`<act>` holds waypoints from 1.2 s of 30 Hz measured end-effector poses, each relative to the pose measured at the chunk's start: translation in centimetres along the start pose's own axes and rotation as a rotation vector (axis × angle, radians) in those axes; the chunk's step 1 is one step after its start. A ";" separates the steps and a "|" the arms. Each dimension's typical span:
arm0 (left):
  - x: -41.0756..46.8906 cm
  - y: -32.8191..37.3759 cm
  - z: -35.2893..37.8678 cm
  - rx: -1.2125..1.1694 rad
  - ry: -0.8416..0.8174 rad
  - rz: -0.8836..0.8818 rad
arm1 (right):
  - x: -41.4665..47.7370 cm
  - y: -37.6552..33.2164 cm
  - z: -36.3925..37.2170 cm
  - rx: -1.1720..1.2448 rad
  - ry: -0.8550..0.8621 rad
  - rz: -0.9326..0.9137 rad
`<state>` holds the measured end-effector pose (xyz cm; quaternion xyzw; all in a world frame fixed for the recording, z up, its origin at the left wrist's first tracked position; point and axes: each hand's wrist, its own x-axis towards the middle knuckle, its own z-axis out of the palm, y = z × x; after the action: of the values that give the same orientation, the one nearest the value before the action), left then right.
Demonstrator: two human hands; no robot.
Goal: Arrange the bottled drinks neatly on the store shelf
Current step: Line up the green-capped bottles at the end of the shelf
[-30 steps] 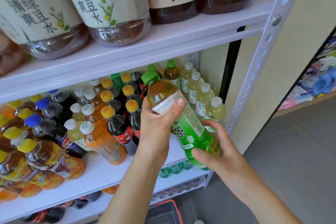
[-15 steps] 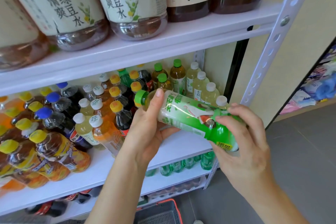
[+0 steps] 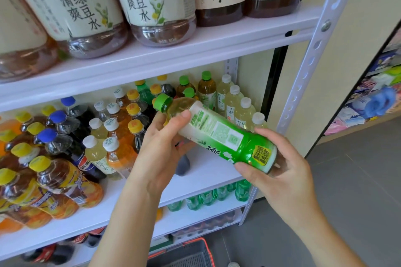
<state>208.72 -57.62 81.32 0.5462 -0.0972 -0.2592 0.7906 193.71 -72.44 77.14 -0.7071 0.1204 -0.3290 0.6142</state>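
Tea bottle (image 3: 219, 134) tilts sideways, left hand (image 3: 158, 154) and right hand (image 3: 282, 165) both gripping it, before the crowded shelf (image 3: 207, 170).

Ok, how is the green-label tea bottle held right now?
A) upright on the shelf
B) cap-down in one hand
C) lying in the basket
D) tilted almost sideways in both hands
D: the green-label tea bottle lies tilted, with the left hand near its cap end and the right hand round its base.

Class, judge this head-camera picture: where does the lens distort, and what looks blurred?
Head view: the wide lens makes the big bottles lean outward; the label of the green bottle is smeared; goods at the right edge look soft.
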 end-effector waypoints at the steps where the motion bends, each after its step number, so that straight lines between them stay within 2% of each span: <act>1: 0.0 0.0 -0.1 -0.034 -0.031 -0.017 | -0.1 -0.1 -0.1 0.070 -0.019 0.089; 5: -0.1 -0.2 -0.6 -0.102 -0.200 -0.040 | -0.1 -0.7 -0.1 0.266 -0.071 0.378; 9: 0.1 -0.1 -1.2 -0.088 -0.339 -0.042 | 0.3 -0.9 -0.3 0.577 -0.194 0.810; 11: 0.3 -0.1 -0.9 -0.033 -0.318 -0.047 | 0.4 -0.8 -0.5 0.709 -0.285 0.954; 15: 0.7 -0.3 -0.1 0.017 -0.220 -0.045 | 0.5 -0.4 -0.5 0.883 -0.379 1.069; 20: 0.8 -1.0 0.7 -0.020 -0.121 0.031 | 0.2 0.8 -0.5 0.810 -0.365 1.011; 24: 0.6 -1.1 1.4 0.123 -0.068 0.148 | -0.3 2.0 -0.1 0.337 -0.232 0.571; 27: 0.5 -1.0 1.3 0.232 -0.105 0.178 | -1.0 2.8 -0.1 0.095 -0.195 0.365; 31: 0.7 -0.4 0.8 0.377 -0.243 0.194 | -1.1 3.5 -0.6 0.046 -0.239 0.312; 36: 1.9 0.0 1.1 0.498 -0.179 0.151 | -0.2 4.8 -1.1 0.005 -0.295 0.306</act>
<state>209.84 -59.55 81.46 0.6899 -0.2680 -0.2147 0.6373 194.00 -74.27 72.55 -0.7197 0.1343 -0.1253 0.6696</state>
